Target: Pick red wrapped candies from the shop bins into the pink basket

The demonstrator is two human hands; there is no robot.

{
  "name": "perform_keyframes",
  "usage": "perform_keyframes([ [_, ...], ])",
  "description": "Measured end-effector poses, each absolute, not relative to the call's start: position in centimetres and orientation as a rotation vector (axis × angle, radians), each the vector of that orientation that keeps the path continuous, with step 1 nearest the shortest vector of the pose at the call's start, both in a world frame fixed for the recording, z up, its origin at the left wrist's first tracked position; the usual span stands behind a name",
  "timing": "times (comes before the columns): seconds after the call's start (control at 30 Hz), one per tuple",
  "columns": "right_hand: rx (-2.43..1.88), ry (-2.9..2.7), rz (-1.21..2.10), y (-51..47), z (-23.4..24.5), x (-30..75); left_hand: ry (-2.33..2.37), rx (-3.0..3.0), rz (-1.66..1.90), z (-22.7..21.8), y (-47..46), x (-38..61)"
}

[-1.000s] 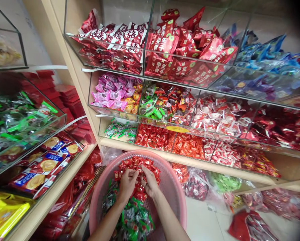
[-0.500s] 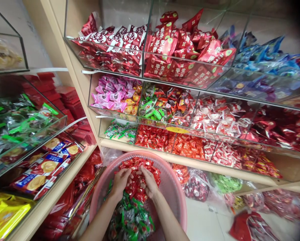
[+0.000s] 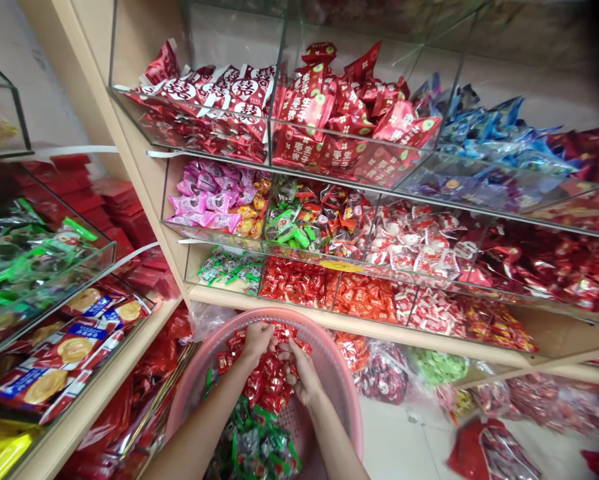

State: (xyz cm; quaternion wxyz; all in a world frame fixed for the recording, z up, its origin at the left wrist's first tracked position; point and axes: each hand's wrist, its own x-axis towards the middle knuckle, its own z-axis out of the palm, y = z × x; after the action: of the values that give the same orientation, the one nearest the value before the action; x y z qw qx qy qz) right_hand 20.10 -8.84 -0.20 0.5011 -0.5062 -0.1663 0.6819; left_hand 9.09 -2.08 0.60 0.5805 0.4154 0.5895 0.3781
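A pink perforated basket (image 3: 337,373) sits below the shelves and holds red-wrapped candies (image 3: 269,383) at the far side and green-wrapped candies (image 3: 254,447) nearer me. My left hand (image 3: 257,340) is down in the red candies, fingers curled round some of them. My right hand (image 3: 303,368) lies beside it on the same pile, fingers bent into the wrappers. Both forearms reach in from the bottom edge.
Glass bins on wooden shelves (image 3: 379,327) ahead hold red candy packs (image 3: 339,113), pink sweets (image 3: 209,197), blue packs (image 3: 499,140) and a red candy bin (image 3: 299,283). At left, more glass bins hold biscuit packs (image 3: 69,350). Filled plastic bags (image 3: 394,373) lie on the floor.
Both hands have pushed farther into the red candies toward the basket's far rim, the left one leading. The camera has tilted slightly, shifting the shelves left and down.
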Motion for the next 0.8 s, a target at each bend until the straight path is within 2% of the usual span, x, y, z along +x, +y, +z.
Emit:
perform_keyframes([
  [0.17,-1.228,-0.346,1.618,-8.9,-0.6,20.5,1.429,1.015,0.926,0.8,-2.1,9.3],
  [0.37,-1.201,-0.23,1.562,-8.7,-0.2,19.8,1.378,1.286,0.957,1.3,-7.8,9.7],
  [0.63,-1.151,-0.257,1.501,-9.1,-0.2,18.8,1.403,1.223,0.976,-1.5,-10.8,10.7],
  [0.8,-1.124,-0.318,1.609,-10.0,0.4,18.5,1.303,1.071,0.916,-1.1,-11.0,9.5],
])
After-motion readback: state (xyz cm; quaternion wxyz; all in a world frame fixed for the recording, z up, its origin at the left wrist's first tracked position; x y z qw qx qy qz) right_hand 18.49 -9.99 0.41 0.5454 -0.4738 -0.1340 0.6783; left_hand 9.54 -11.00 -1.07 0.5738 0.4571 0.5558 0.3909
